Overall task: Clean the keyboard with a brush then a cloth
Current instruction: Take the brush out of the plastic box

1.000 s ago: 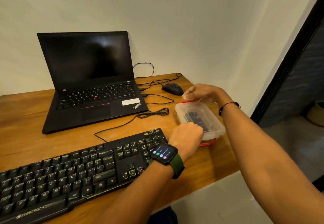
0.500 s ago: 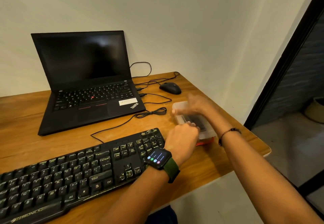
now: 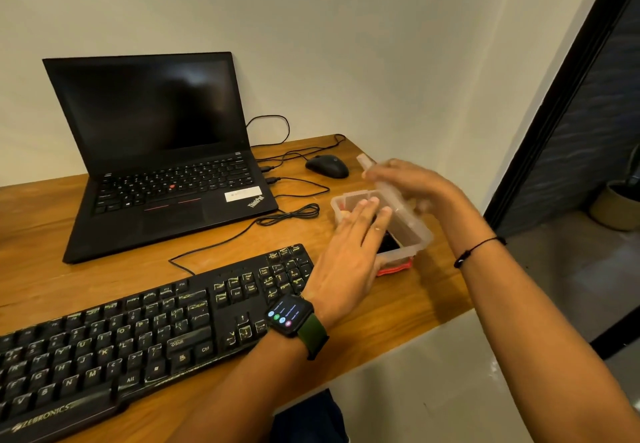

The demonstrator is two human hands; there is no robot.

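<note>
Translucent plastic box sits on the wooden desk, at roughly three o'clock from the keyboard and just beside its number pad.

Head view: a second ago the lid was seated on the box with both hands at its edges. It is now off and tilted up, held by the right hand, whose fingers curl round it; motion blur obscures the exact contact. The left hand lies with straight, relaxed fingers reaching over the near rim into the open box, gripping nothing.

Contents: a dark object shows at the box's near end, with a red item beneath or beside the box at six o'clock. Whether either is the brush or the cloth cannot be told.

Keyboard lies untouched at the desk's front edge, visibly grimy. A laptop stands at twelve o'clock from it, a mouse at one o'clock.

Assessment: cleaning has not started. Opening the box appears preparatory, and fetching the brush is the likely next step.
</note>
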